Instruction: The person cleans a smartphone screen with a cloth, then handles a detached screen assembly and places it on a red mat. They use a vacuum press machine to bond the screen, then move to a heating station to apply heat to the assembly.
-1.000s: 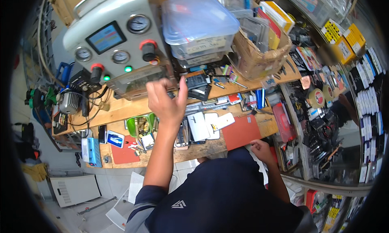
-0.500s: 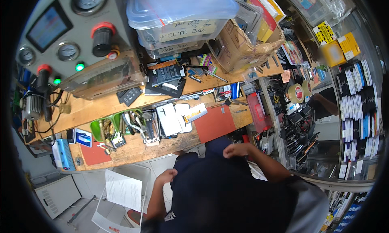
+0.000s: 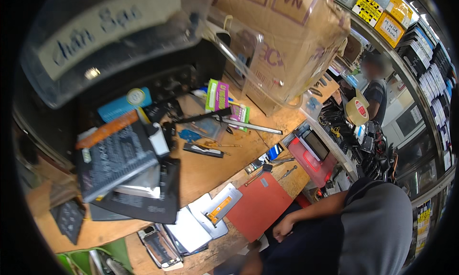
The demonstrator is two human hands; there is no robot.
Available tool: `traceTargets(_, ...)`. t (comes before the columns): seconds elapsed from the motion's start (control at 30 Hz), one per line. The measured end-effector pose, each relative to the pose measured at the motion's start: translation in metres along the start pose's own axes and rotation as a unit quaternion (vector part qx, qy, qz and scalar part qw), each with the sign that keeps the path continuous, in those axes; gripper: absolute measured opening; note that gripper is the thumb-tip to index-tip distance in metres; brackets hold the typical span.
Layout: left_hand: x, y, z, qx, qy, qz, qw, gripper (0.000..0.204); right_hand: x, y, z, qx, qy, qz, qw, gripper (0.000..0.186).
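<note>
My right hand [image 3: 283, 228] rests low over my lap, beside the near right edge of the red-brown mat [image 3: 260, 205]. Its fingers are curled in, and nothing shows in them. At the bottom of the picture, a smeared skin-coloured shape looks like my left hand [image 3: 251, 264]; its fingers cannot be made out. Left of the mat lie white flat panels [image 3: 189, 229] and a silver panel with an orange flex strip [image 3: 220, 209]. An opened phone frame [image 3: 160, 246] lies beside them. Neither hand touches these things.
On the raised shelf lie dark pouches [image 3: 119, 155], a metal tweezer-like tool [image 3: 253, 125] and small packets. A large cardboard box [image 3: 291, 40] and a clear plastic bin [image 3: 110, 31] stand behind. A red case [image 3: 311, 160] is at the right. Another person [image 3: 375, 88] stands beyond the counter.
My view has moved closer and swung toward the shelf, cardboard box and bins. The gauge panel has left the picture. My right hand stays curled near my lap; my left is now blurred.
</note>
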State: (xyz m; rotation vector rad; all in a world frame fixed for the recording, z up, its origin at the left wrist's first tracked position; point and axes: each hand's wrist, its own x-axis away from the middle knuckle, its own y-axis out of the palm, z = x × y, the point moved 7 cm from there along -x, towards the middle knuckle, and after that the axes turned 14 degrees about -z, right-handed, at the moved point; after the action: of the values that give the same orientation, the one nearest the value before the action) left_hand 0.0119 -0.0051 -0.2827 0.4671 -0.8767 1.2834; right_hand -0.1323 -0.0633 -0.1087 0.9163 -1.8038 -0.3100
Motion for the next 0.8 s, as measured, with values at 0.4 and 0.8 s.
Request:
traceTargets(0.4,-0.035,-0.001,-0.032,-0.05,-0.021,0.224,0.973,0.036,-0.11,-0.126,0.029,0.096,-0.266,0.286,0.916,0.014)
traceTargets(0.8,-0.029,0.026,-0.067,0.212,0.156,0.388,0.883,0.03,-0.126,-0.104,0.047,0.07,-0.373,0.289,0.879,0.034)
